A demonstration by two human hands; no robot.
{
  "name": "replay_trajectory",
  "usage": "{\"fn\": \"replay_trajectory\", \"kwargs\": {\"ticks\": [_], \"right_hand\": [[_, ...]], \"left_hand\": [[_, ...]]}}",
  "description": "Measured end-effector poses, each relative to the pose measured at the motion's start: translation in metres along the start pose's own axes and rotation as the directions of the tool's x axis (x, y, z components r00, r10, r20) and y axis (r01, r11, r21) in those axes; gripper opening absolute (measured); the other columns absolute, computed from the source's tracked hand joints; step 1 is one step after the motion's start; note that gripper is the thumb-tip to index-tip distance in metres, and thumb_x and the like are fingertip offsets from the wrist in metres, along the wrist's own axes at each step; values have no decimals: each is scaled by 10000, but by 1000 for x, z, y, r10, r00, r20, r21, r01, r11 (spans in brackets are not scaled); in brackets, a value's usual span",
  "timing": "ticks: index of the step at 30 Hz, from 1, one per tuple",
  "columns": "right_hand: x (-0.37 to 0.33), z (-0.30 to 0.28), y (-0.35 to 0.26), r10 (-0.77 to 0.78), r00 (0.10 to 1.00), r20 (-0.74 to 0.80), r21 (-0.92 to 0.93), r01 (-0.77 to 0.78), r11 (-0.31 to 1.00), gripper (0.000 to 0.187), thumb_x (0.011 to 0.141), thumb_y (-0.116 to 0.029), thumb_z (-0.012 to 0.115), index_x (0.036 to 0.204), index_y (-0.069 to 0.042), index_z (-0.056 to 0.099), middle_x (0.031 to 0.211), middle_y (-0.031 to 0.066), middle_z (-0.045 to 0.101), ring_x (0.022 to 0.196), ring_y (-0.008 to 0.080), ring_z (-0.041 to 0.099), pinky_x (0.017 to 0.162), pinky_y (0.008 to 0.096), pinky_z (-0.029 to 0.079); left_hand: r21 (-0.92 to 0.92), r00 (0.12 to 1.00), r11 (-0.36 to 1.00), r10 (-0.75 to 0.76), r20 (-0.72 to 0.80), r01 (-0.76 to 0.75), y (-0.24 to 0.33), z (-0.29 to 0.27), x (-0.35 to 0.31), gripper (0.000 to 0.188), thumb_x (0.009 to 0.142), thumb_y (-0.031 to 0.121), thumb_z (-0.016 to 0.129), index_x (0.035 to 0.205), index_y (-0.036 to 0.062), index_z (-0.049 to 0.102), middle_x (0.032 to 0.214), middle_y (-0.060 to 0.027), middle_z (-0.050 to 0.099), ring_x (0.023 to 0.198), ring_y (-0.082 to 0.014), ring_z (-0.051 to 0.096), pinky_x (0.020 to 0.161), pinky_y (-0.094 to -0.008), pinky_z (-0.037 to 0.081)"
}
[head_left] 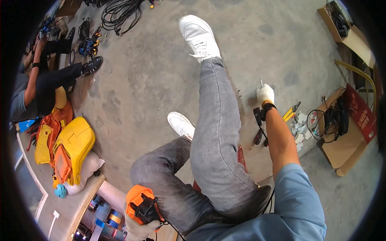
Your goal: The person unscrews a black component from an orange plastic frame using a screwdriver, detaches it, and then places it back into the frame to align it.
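Observation:
My left hand (138, 229), in a pale work glove, is closed around an orange plastic housing (136, 192) with a black part and thin wires in it. This housing rests near my left thigh at the lower edge. My right arm reaches forward over the floor. My gloved right hand (265, 94) is closed on a screwdriver, whose thin metal shaft (261, 82) points away from me; the handle is hidden in the fist. Beside my right forearm, yellow-handled pliers (291, 111) and a dark-handled tool (257, 137) lie on the floor.
Small pale scraps (299, 130) lie on the right. Past them stands an open cardboard box (335, 154) with black cables. Yellow and orange plastic shells (76, 144) are piled on the left. Another person's leg (64, 74) stretches in there. Coiled black cables (120, 14) lie at the far left.

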State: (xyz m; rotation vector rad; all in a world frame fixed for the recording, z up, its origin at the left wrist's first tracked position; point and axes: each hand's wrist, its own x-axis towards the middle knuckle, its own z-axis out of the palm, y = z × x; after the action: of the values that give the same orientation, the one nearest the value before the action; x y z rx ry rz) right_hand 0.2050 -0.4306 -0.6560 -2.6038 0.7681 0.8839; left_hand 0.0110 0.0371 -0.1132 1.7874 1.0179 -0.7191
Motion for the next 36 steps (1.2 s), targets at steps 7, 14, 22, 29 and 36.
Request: {"fn": "replay_trajectory", "kwargs": {"ticks": [7,14,22,29,36], "right_hand": [[-10,-4,-6,-48,992,119,-142,65,988,228,951,-163,679,1121,-56,787,1148,243,792,1129,420,760,967,469,619],[-30,-2,8,-79,994,74,-48,83,995,243,928,-164,660,1122,-53,754,1122,252,788,1107,418,756,967,458,604],[-38,11,60,-49,998,-43,337,61,939,223,936,-226,681,1082,-64,728,1045,245,776,1037,447,735,929,488,583],[-65,35,32,-66,996,-63,210,78,975,333,961,-367,745,1105,-71,697,959,235,775,921,438,761,837,513,600],[-48,32,18,30,993,114,-13,-29,999,260,1026,-298,650,1217,-121,653,1146,232,771,1105,449,734,945,530,587]], "left_hand": [[15,998,1000,-1,-57,2,-2,1,-4,1065,649,248,1054,1510,27,468,1272,-90,682,1042,-202,730,893,-356,637],[-92,999,995,43,-9,-43,2,8,1,1068,680,337,1064,1511,24,471,1251,-83,677,1015,-196,722,870,-342,631],[23,989,990,140,37,-141,-12,0,10,1062,680,385,1056,1497,15,488,1215,-76,684,996,-193,727,858,-346,640],[-54,999,998,33,-17,-34,2,3,-1,1054,665,336,1060,1496,22,492,1204,-75,692,970,-195,741,843,-353,650],[-44,998,997,65,-4,-65,0,5,3,1021,659,261,1044,1487,27,495,1190,-84,703,963,-208,749,834,-355,650]]}}
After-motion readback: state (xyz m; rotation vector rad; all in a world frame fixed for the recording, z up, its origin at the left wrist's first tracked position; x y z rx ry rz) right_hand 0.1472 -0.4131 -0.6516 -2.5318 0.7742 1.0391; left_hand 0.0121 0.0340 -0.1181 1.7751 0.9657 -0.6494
